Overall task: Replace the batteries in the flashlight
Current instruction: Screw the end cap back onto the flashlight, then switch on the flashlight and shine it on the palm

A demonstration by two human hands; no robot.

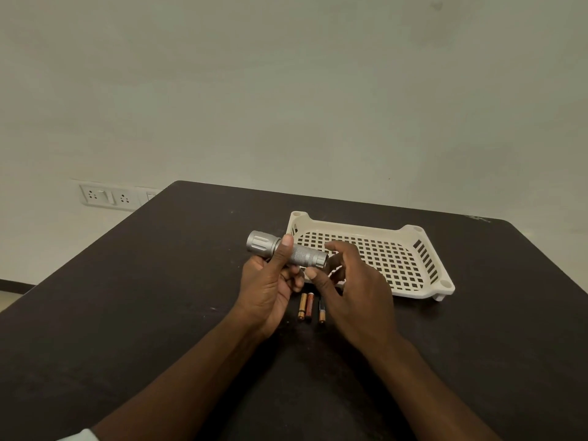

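**Flashlight held above table, batteries below**

Landmark: the silver flashlight (286,253), held level above the dark table (143,297), head end pointing left.

Left of and beyond it, a white socket plate (109,196) sits on the wall.

Your left hand (270,288) grips the flashlight at the neck behind the head, thumb over the top, fingers curled underneath.

Below the flashlight, three batteries (310,308) lie on the table between your wrists: two touching side by side, the third just beside them.

Your right hand (350,281) is at the flashlight's tail end, fingers loosely curled around it; whether they pinch the cap, cannot tell.

Right of and behind the flashlight stands a cream perforated tray (423,275).
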